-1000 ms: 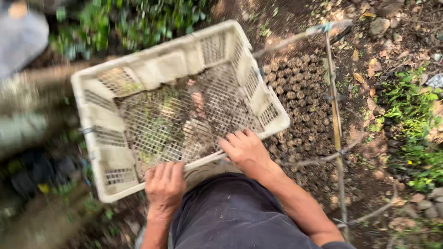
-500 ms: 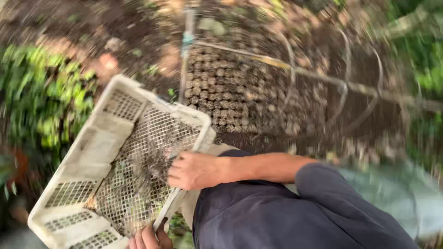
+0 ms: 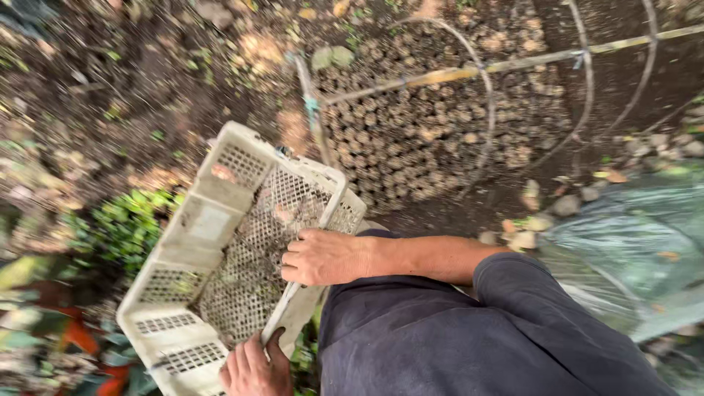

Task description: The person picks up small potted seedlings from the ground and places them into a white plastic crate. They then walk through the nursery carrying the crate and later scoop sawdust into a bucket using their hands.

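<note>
Head view. One pale, off-white plastic crate point(image 3: 192, 242) with perforated mesh floor and slotted walls, tilted, set left of centre and running from the near left edge toward the middle of the scene. Bits of soil and plant debris lie on its mesh floor.

Right hand point(image 3: 326, 257): reaches in from the right on a bare forearm, fingers curled over the crate's right-hand rim, tips pointing into the crate; grip closed on the rim.

Left hand point(image 3: 253, 367): at the near edge, partly cut off by the frame, fingers bent against the crate's near corner wall; it touches the crate, but whether it fully clasps it I cannot tell.

Dark blue-grey cloth garment point(image 3: 455, 330): fills the near right, just beside the crate.

Bed of small round brown soil-filled pots point(image 3: 425, 125): far centre, packed closely, crossed by thin bent hoops and a bamboo pole point(image 3: 513, 64).

Green leafy low plants point(image 3: 125, 227): left of the crate.

Translucent grey-green plastic sheet point(image 3: 631, 242): right side, on the bare brown soil.
</note>
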